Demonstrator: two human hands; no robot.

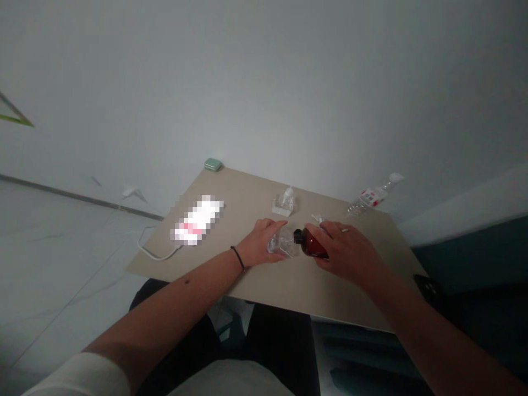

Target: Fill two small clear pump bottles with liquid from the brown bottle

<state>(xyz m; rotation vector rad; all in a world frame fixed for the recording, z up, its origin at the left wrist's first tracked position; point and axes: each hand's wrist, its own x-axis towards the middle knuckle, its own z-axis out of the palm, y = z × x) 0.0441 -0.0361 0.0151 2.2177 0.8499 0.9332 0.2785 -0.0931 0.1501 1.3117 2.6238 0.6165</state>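
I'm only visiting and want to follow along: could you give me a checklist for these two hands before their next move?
1. Left hand holds the clear container: ok.
2. Right hand grips the dark red bottle: ok.
3. Bottle's black top points towards the container: ok.
4. Black top open: cannot tell, too small.
5. White cable away from both hands: ok.
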